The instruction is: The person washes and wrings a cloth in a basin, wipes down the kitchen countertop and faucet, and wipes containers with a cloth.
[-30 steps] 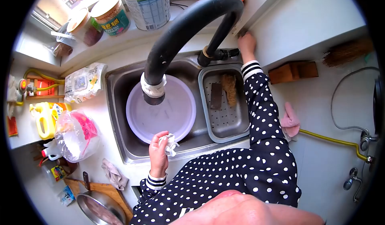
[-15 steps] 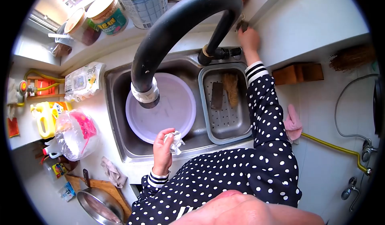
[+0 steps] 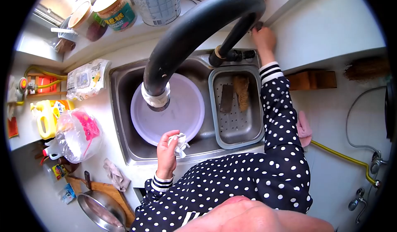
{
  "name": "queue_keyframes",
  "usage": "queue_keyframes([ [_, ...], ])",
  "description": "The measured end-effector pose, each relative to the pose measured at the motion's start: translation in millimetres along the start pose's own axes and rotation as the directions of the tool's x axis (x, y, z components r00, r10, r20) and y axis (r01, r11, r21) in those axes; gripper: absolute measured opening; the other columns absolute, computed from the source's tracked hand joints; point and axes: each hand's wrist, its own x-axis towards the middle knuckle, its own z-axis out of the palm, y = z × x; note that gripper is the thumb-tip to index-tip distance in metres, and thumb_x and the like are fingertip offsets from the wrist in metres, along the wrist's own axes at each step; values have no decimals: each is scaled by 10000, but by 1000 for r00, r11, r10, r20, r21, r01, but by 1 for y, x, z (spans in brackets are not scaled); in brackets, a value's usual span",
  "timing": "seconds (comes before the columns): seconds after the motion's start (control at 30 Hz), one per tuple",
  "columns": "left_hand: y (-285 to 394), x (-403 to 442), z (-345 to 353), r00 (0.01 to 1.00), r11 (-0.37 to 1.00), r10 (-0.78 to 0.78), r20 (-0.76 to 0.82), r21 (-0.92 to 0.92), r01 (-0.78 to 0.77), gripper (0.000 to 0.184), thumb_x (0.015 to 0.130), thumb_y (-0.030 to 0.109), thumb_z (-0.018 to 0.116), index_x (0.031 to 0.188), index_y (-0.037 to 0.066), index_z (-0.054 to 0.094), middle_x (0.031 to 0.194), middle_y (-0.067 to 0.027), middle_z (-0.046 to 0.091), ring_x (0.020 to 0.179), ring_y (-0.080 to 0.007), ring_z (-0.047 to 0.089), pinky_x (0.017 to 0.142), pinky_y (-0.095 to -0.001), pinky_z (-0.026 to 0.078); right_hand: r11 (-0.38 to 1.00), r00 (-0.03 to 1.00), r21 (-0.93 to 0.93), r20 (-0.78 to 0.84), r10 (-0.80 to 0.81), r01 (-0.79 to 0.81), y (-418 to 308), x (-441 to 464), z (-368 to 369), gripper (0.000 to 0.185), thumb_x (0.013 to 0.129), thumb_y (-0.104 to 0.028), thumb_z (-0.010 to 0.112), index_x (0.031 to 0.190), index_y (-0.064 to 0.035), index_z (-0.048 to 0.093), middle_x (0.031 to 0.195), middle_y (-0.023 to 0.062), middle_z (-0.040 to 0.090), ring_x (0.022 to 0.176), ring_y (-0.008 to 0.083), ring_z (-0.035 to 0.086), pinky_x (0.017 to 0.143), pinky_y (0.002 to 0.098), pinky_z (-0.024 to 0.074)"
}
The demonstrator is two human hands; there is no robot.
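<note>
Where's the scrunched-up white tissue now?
In the head view, the crumpled white tissue is in the left hand, just left of centre, by the near rim of the lilac basin in the sink.

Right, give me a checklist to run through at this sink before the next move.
1. Left hand holding the crumpled white wad: ok.
2. Right hand gripping the dark item in the back corner: cannot tell.
3. Purple basin inside the sink: ok.
4. Black faucet showing no water stream: ok.
5. Perforated tray cleared: not ok, a dark block and brown scrubber lie inside.
</note>
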Motion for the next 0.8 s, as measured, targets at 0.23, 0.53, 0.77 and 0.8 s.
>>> queue_keyframes([
  [0.23, 2, -2, -5, 999, 998, -39, 21, -49, 40, 192, 858, 71, 497, 1036, 5, 521, 896, -53, 579, 774, -96, 557, 680, -215, 459, 993, 992, -109, 119, -28, 41, 35, -36, 33, 391, 754, -402, 538, 775, -25, 640, 793, 192, 618, 753, 371, 590, 690, 437, 469],
  [0.53, 15, -4, -15, 998, 991, -57, -16, -123, 55, 228, 894, 157, 453, 1049, 0, 508, 713, -18, 517, 602, -98, 505, 521, -205, 418, 854, 910, 470, 414, 9, -222, 95, -168, -49, 321, 735, -245, 651, 914, 18, 607, 817, 183, 633, 769, 258, 619, 683, 323, 468],
  [0.77, 25, 7, -8, 996, 997, -64, 67, -46, 67, 233, 898, 206, 454, 991, 13, 545, 645, -6, 513, 542, -98, 524, 473, -208, 416, 797, 562, 389, 823, -76, -462, 78, -259, -73, 414, 673, -153, 708, 1003, 38, 545, 918, 128, 597, 817, 186, 565, 760, 282, 446],
  [0.8, 26, 8, -6, 996, 998, -52, 79, -36, 55, 233, 895, 205, 457, 988, 10, 545, 644, -8, 516, 547, -100, 529, 476, -206, 417, 836, 562, 389, 819, -120, -387, 80, -270, -63, 328, 690, -137, 690, 953, 17, 568, 860, 106, 606, 774, 182, 569, 723, 279, 446],
])
